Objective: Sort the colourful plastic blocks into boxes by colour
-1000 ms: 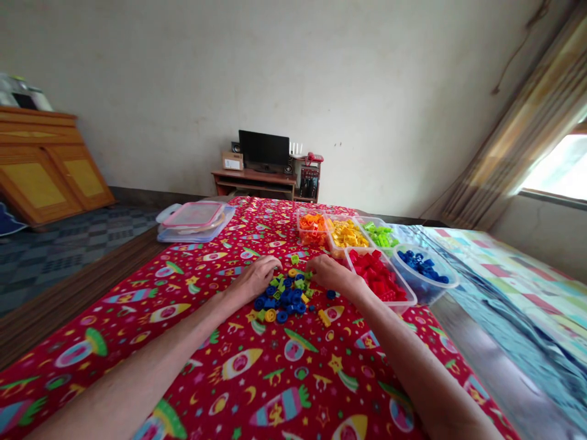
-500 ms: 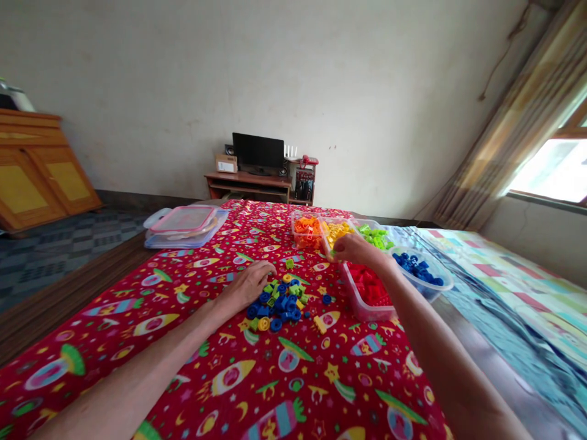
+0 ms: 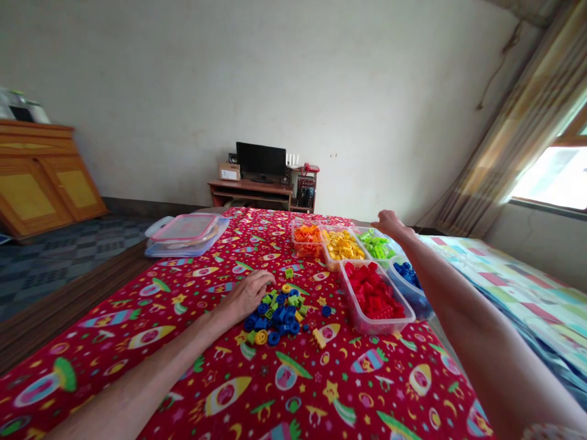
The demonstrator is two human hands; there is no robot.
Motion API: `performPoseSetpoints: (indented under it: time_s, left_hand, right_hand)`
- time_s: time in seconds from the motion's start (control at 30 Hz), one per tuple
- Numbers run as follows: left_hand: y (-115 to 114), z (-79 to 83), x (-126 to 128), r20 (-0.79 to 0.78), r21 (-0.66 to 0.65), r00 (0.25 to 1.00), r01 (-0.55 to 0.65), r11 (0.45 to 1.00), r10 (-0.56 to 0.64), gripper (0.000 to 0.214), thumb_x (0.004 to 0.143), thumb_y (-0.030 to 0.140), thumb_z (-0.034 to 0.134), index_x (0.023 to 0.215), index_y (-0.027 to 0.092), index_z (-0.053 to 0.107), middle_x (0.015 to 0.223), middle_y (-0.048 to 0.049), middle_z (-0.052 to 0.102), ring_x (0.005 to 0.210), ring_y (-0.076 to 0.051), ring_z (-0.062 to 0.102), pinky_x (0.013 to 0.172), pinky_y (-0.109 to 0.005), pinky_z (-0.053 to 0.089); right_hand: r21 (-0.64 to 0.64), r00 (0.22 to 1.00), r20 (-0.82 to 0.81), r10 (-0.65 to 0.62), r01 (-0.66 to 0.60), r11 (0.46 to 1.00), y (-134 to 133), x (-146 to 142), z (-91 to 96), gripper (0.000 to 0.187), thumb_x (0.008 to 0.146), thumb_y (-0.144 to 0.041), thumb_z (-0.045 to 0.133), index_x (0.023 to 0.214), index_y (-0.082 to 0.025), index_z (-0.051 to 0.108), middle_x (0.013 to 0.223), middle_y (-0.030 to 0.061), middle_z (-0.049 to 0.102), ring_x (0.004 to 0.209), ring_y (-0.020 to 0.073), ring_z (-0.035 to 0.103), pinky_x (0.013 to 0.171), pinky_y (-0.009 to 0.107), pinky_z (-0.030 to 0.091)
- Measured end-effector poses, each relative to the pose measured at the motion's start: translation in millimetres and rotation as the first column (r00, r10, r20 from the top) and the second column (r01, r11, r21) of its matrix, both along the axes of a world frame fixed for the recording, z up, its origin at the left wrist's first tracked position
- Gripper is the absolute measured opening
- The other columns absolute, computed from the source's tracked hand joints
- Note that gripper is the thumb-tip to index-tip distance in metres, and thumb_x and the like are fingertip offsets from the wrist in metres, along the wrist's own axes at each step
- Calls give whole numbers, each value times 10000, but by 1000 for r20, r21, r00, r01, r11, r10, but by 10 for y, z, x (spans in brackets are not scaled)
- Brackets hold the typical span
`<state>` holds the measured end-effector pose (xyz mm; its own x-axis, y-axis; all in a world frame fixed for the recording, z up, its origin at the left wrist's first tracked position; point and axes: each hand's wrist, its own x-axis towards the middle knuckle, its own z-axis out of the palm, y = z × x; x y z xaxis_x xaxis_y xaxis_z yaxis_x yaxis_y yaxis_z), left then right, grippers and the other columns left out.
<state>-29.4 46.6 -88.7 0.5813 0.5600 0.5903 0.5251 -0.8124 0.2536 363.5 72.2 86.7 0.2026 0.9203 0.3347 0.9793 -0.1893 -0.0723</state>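
My left hand (image 3: 252, 292) rests on the red patterned cloth at the left edge of a pile of small plastic building blocks (image 3: 282, 315). Its fingers are loosely bent, not gripping, with the tips near the blocks. Blue, green and yellow pieces make up the pile, several of them round. My right hand (image 3: 389, 222) is raised at the far side of the tub of green blocks (image 3: 376, 244). Its fingers are closed; whatever they hold is hidden. Below that forearm stands the tub of blue blocks (image 3: 407, 275), partly covered by the arm.
Tubs of red blocks (image 3: 373, 293), yellow blocks (image 3: 343, 245) and orange blocks (image 3: 307, 238) stand beside the green and blue ones. A yellow block (image 3: 319, 338) and a green block (image 3: 288, 273) lie loose. Stacked lids (image 3: 188, 233) sit at the far left.
My right hand has moved from above the yellow tub, rightward and away, to the green tub's far side. The red tub is now uncovered. The left hand stays by the pile.
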Motion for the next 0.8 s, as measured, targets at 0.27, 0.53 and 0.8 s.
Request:
performPoseSetpoints:
  time_s: [0.27, 0.53, 0.8]
  left_hand:
    - [4, 3, 0, 17, -26, 1000, 12, 1000, -12, 287, 804, 64, 387, 908, 196, 619, 957, -51, 651, 922, -178, 608, 853, -306, 496]
    - [18, -7, 11, 10, -25, 1000, 12, 1000, -11, 301, 782, 65, 371, 909, 193, 612, 958, -57, 653, 926, -187, 613, 854, -327, 503]
    - [3, -28, -4, 22, -49, 1000, 19, 999, -18, 299, 783, 60, 414, 952, 196, 619, 941, -49, 652, 911, -181, 611, 837, -313, 501]
  right_hand:
    - [-31, 962, 100, 254, -252, 967, -170, -499, -120, 298, 881, -168, 443, 797, -59, 707, 806, 150, 688, 687, 122, 554, 598, 246, 298]
    - [-25, 751, 12, 660, -660, 751, -610, -1570, -447, 256, 857, -148, 454, 787, -100, 696, 700, 49, 646, 588, 90, 474, 593, 222, 320]
    - [-208, 682, 67, 728, -704, 679, -552, -2042, -1055, 218, 840, -73, 494, 977, -140, 650, 1053, 93, 640, 966, 161, 550, 816, 237, 423]
